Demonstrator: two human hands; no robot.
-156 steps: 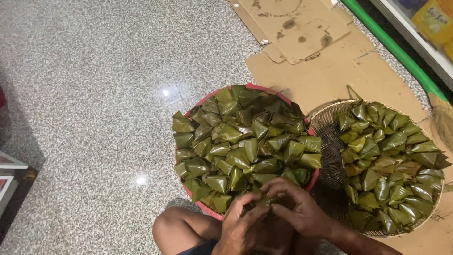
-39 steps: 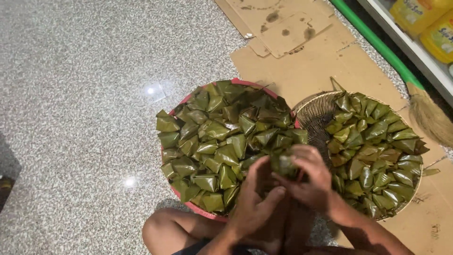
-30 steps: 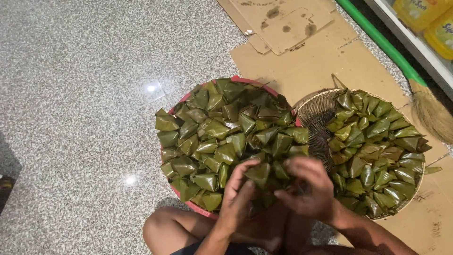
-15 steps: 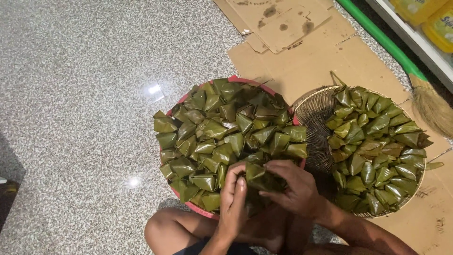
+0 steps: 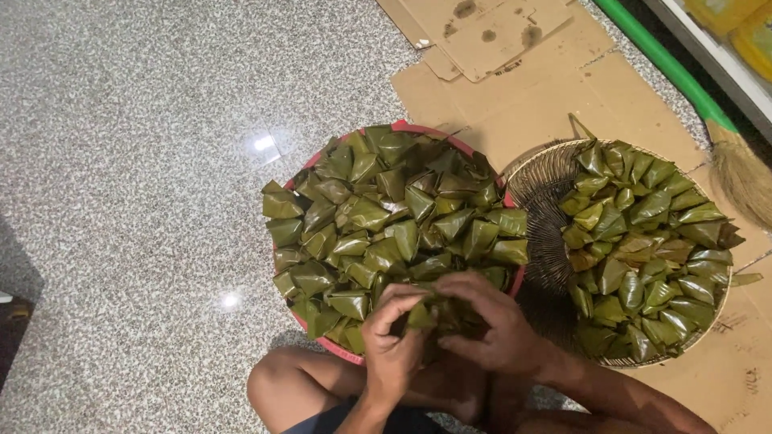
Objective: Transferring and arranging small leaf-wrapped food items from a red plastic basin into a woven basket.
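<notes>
A red round basin (image 5: 404,127) on the floor is heaped with several green leaf-wrapped pyramid parcels (image 5: 386,217). At its near edge my left hand (image 5: 392,337) and my right hand (image 5: 488,321) close together around one leaf parcel (image 5: 424,312), fingers curled over it. To the right, a woven round basket (image 5: 540,189) holds several more of the same green parcels (image 5: 647,249). My bare knee (image 5: 277,384) shows below the basin.
Flattened brown cardboard (image 5: 515,72) lies under and behind the basket. A green broom handle (image 5: 667,64) runs diagonally at the top right, ending in straw bristles (image 5: 744,173). Speckled grey stone floor (image 5: 129,161) fills the left side.
My hands had lifted a parcel up over the basin about a second ago; now they have come back down to the basin's near edge, both wrapped around a parcel.
</notes>
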